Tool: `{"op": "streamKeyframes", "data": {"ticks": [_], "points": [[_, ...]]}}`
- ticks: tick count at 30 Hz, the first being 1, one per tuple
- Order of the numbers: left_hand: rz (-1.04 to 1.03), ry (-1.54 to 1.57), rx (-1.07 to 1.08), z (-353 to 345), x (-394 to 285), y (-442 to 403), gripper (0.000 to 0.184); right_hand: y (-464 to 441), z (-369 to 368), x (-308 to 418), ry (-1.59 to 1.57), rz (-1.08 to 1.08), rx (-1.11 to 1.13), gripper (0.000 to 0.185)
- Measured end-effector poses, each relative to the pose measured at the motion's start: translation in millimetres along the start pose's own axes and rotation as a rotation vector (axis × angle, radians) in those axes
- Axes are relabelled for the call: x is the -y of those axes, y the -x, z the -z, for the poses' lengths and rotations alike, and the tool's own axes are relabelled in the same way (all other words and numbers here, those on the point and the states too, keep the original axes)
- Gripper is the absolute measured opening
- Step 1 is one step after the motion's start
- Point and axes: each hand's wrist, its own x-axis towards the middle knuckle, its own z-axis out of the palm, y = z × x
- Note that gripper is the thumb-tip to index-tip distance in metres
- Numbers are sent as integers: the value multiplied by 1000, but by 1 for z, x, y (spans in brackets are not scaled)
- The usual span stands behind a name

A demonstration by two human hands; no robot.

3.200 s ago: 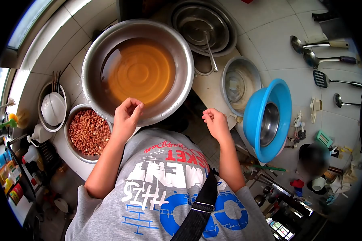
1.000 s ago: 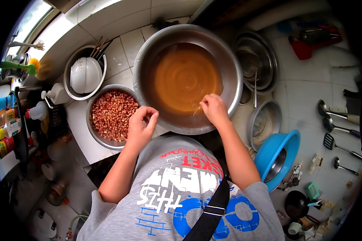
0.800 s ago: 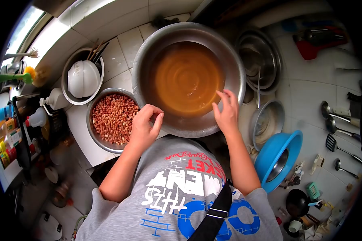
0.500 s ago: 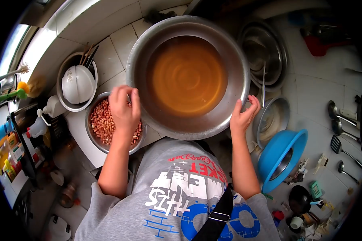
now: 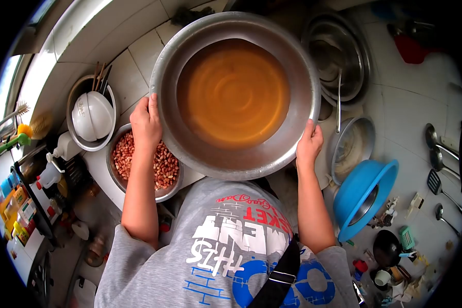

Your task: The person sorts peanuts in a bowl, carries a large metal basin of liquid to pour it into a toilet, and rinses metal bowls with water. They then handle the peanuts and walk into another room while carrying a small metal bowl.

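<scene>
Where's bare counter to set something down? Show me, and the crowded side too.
Bare tile lies between the large basin and the metal bowl holding white dishes; a narrow counter strip borders the left of the nut bowl. Crowded: right of the large basin, with stacked pans, a shallow bowl and the blue basin.

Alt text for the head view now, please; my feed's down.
The left hand and right hand hold opposite sides of a large metal basin of brown liquid. The left forearm crosses the view of a bowl of reddish nuts; a blue tub stands at right.
</scene>
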Motion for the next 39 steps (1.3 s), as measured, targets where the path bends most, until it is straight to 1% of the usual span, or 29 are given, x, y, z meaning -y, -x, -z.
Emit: {"op": "streamKeyframes", "data": {"ticks": [4, 7, 9, 12, 14, 20, 22, 26, 29, 32, 35, 39], "points": [[-3, 62, 29, 0, 11, -3, 43, 5, 8, 7, 19, 21, 6, 34], [29, 80, 71, 4, 10, 4, 43, 16, 19, 20, -18, 29, -42, 34], [36, 74, 95, 6, 6, 10, 44, 16, 28, 13, -70, 55, -43, 32], [76, 155, 132, 11, 2, 18, 45, 18, 47, 9, -163, 70, -43, 30], [88, 231, 138, 14, -3, 22, 46, 24, 55, 18, -257, 75, -40, 28], [120, 386, 187, 26, -14, 32, 45, 47, 88, 54, -319, 55, -52, 21], [118, 377, 211, 30, -18, 37, 45, 53, 97, 59, -326, 53, -61, 21], [123, 437, 252, 32, -21, 46, 45, 66, 115, 62, -344, 49, -72, 20], [60, 414, 238, 33, -19, 51, 45, 76, 121, 63, -377, 45, -93, 20], [98, 466, 269, 42, -36, 54, 45, 83, 129, 56, -378, 60, -116, 21], [70, 437, 290, 50, -46, 56, 45, 87, 139, 48, -363, 64, -132, 21], [77, 511, 300, 61, -60, 60, 44, 99, 150, 43, -381, 42, -158, 22]]}}
